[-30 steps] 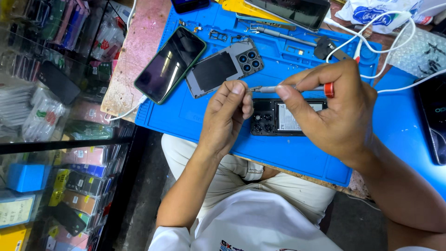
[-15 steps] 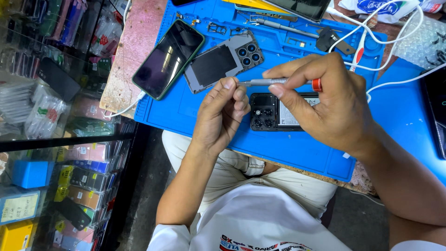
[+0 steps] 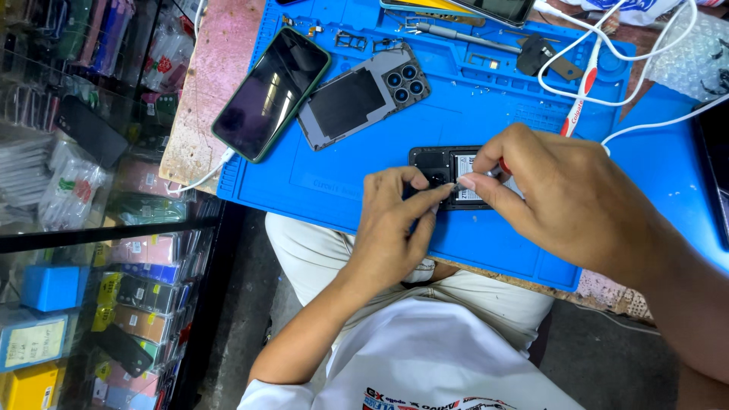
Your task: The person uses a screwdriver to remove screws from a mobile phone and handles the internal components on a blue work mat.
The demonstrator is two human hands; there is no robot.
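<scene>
Our left hand (image 3: 395, 228) pins the opened phone (image 3: 456, 176) flat on the blue mat (image 3: 486, 99), fingers pressed closed; our right hand (image 3: 554, 193) pinches a screwdriver (image 3: 501, 165). We should keep the tip upright and press lightly.

I have brought my right hand (image 3: 566, 201) and left hand (image 3: 395, 228) down from above the opened phone (image 3: 444, 163) onto it, near the blue mat's (image 3: 342, 182) front edge, the screwdriver now mostly hidden under my fingers.
</scene>
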